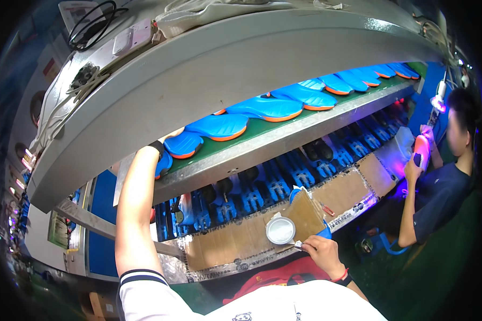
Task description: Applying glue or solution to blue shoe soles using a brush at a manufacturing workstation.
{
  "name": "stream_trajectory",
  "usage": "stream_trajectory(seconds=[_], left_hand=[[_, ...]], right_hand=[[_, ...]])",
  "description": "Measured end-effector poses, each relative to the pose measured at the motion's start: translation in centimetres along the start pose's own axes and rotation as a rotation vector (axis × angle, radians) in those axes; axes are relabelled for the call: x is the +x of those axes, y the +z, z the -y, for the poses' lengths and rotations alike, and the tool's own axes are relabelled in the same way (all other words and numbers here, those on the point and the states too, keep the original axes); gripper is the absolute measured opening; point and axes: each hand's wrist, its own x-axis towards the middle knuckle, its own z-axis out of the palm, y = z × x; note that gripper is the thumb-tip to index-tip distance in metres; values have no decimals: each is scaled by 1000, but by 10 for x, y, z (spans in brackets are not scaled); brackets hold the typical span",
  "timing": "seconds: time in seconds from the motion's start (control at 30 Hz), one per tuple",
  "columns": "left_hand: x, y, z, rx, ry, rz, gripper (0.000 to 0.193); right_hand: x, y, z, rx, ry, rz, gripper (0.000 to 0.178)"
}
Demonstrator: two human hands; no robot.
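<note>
Left hand (166, 140): up on the green belt (284, 128), wrist w/ black band showing; fingers hidden behind the blue-and-orange sole (183, 144) at the near end of the row. Looks like I'm on it, but can't tell how far they're closed or if it's gripped.
Right hand (318, 251): low, by the cardboard edge; fingers pinched shut on a small brush handle (300, 245), tip pointing at the tin.
Tin (280, 230): round, white inside, sitting on the brown cardboard (305, 214) over the tabletop, just beside my right hand.
Soles: long row, blue tops, orange rims, end to end along the belt, running off to the far right.
Below belt: blue racks (284, 179) w/ dark shapes in them.
Co-worker (439, 187): seated far right, dark shirt, holding a shoe under pink-purple light. Not my hands.
Step, my read: fetching a sole off the belt, brush at the ready by the tin.
Next move needs: firm hold on the sole's near edge, lift clear of its neighbor w/o nudging the row, bring it down to the cardboard; keep brush clear of the tin rim.
</note>
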Motion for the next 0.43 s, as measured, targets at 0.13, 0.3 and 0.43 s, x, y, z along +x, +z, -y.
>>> stream_trajectory(seconds=[0.13,0.3,0.43], left_hand=[[-2,4,19,-1,-46,21,61],[-22,-12,-3,-20,42,22,63],[-30,-14,-1,17,118,-27,67]], right_hand=[[0,3,1,-3,-3,16,9],[-4,4,-2,2,21,37,9],[-3,4,4,-13,6,44,9]])
